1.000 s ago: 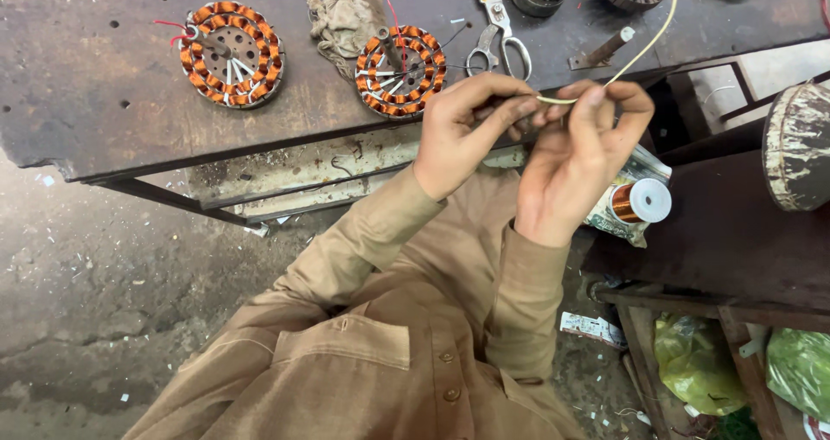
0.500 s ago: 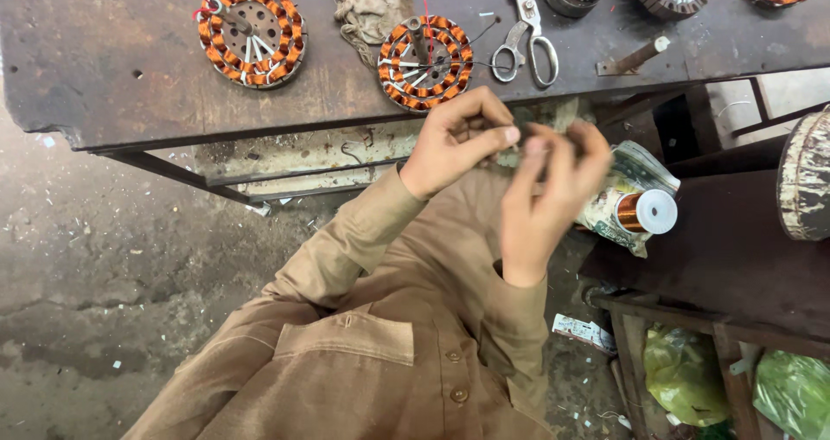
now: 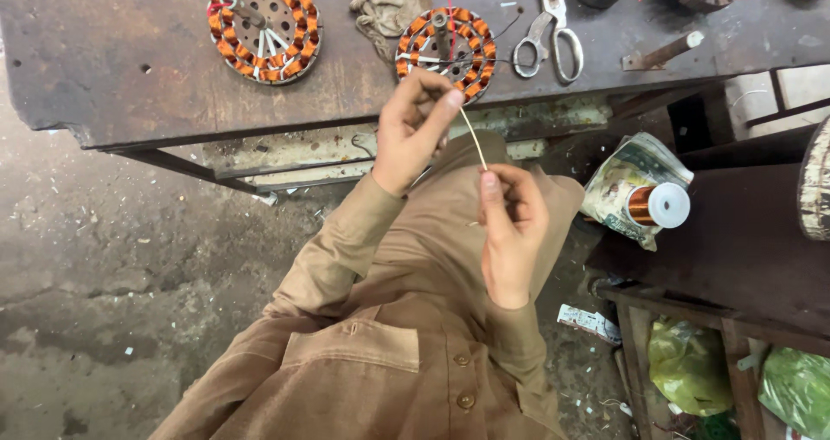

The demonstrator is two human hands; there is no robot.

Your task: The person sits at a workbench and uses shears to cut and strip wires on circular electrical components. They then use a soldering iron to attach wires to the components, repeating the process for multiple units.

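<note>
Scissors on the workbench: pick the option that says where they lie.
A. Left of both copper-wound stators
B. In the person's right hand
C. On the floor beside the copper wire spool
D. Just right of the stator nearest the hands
D: the scissors lie flat on the workbench, just right of the near stator, and neither hand touches them.

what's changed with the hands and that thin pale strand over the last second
The hands have drawn apart: the left hand stays up by the bench edge, the right hand has dropped toward the lap. The pale strand, earlier looping away over the bench, is now pulled straight between them. Stators and scissors lie unmoved.
</note>
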